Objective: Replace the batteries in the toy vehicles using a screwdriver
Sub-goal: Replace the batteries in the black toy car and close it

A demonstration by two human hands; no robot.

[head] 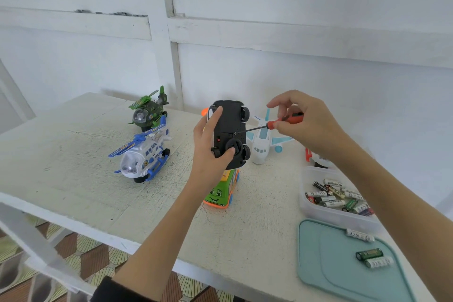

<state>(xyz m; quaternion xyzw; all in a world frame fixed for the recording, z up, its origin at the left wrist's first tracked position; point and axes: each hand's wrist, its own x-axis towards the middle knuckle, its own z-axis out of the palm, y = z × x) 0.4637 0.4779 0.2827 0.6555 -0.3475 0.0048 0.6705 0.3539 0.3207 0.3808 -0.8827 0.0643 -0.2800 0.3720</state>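
My left hand (pixel 208 149) holds a toy car (pixel 230 127) above the table, its black underside turned toward me. My right hand (pixel 304 122) grips a red-handled screwdriver (pixel 284 120), whose tip touches a screw on the car's underside. A clear tub (pixel 318 211) at the right holds several batteries (pixel 335 195). Three loose batteries (pixel 370 256) lie on the teal lid (pixel 338 277) at the front right.
On the white table (pixel 73 167) stand a green helicopter (pixel 149 111), a blue and white helicopter (pixel 144 154), a green bus (pixel 221 190) below the car, and a white airplane (pixel 263 140). An orange and white toy (pixel 316 158) sits partly hidden behind my right forearm.
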